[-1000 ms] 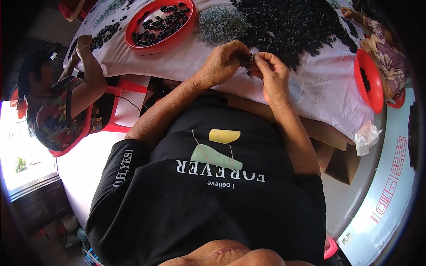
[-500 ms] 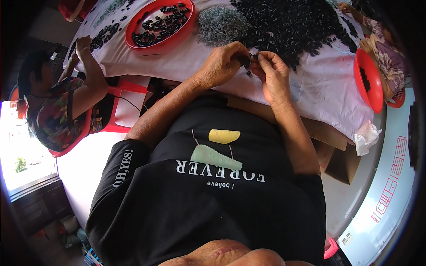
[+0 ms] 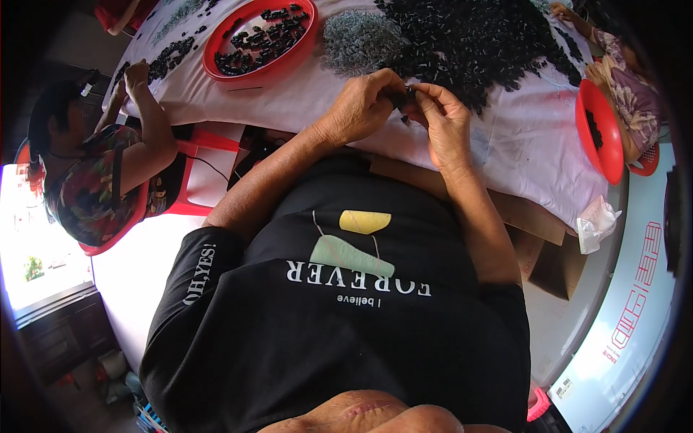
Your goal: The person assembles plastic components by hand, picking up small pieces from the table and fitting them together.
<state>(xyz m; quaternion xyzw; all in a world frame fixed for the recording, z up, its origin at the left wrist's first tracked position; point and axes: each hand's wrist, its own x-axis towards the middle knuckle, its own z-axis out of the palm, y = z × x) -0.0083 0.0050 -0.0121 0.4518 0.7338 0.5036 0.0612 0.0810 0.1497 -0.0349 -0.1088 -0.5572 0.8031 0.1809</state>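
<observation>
My left hand [image 3: 366, 105] is closed around a few small black plastic pieces [image 3: 398, 100] above the near edge of the table. Right beside it, my right hand [image 3: 446, 123] has thumb and forefinger pinched together. What lies between those fingertips is too small to make out. The two hands meet at the fingertips. Beyond them spreads a big heap of small black plastic parts [image 3: 476, 50]. To its left lies a mound of small grey, metallic-looking pieces [image 3: 363, 40].
A pale cloth [image 3: 303, 105] covers the table. A red basin [image 3: 312, 36] with black parts stands far left; another red basin [image 3: 610, 151] tilts at the right. A thin rod [image 3: 245, 89] lies nearby. Co-workers sit left [image 3: 94, 173] and right [image 3: 628, 94]. A plastic bag [image 3: 596, 225] hangs at the corner.
My right hand's fingertips have shifted slightly left, closer against the pieces in my left hand. My left hand has hardly moved.
</observation>
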